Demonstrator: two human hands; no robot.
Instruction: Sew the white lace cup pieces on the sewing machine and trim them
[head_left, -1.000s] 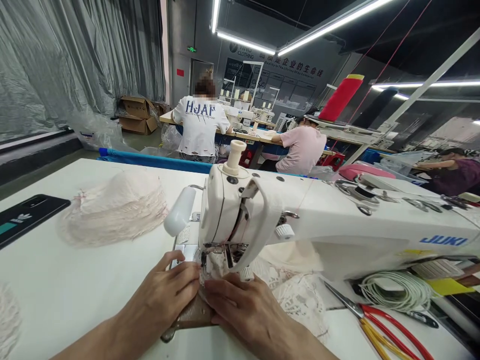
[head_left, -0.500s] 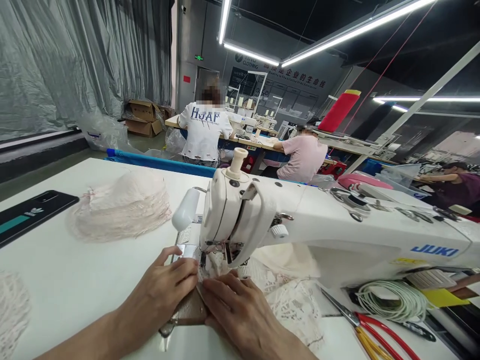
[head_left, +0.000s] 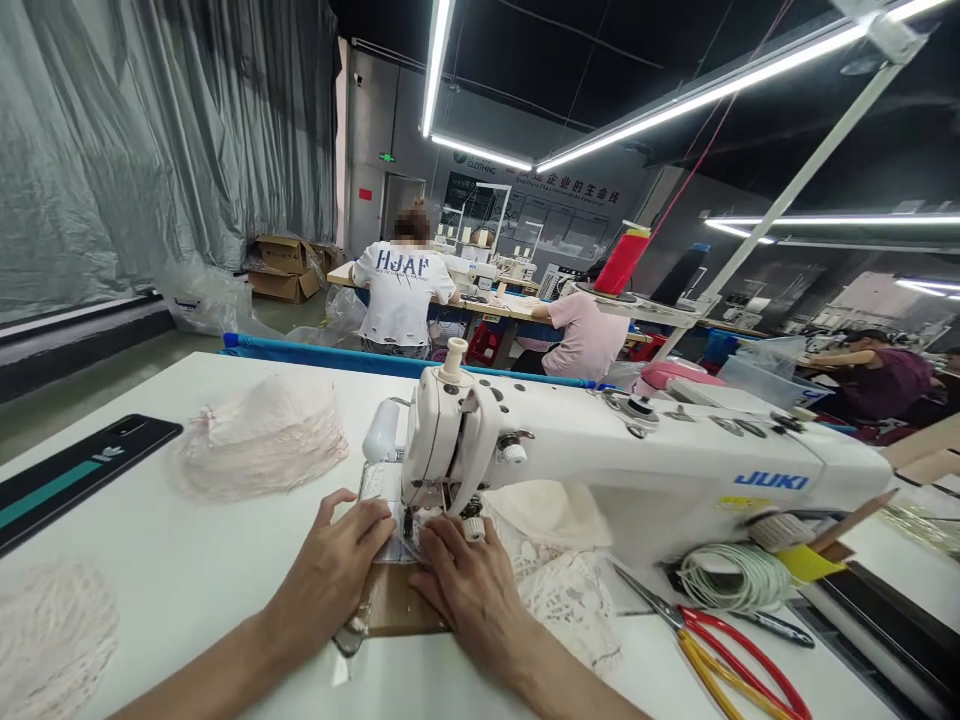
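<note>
A white JUKI sewing machine (head_left: 577, 430) stands before me, with a small piece of pale lace fabric (head_left: 424, 520) at its presser foot. My left hand (head_left: 330, 565) lies left of the needle on the metal bed, fingers spread and fingertips near the fabric's edge. Bent over the lace just right of the needle, my right hand (head_left: 476, 595) has its fingers closed on it; the fingertips are partly hidden by the machine head. More lace and a cream cup-shaped piece (head_left: 559, 510) lie under the machine arm.
Red-and-yellow-handled scissors (head_left: 697, 625) and a coil of pale cord (head_left: 735, 578) lie at right. A stack of pale pieces (head_left: 262, 440), a black phone-like box (head_left: 82, 475) and a lace pile (head_left: 56, 635) sit at left. Co-workers (head_left: 403, 295) sit beyond the table.
My right hand has shifted forward over the lace, its thumb now apart from the fingers. More of the brown bed plate shows between my hands. The camera view has tilted and moved back slightly.
</note>
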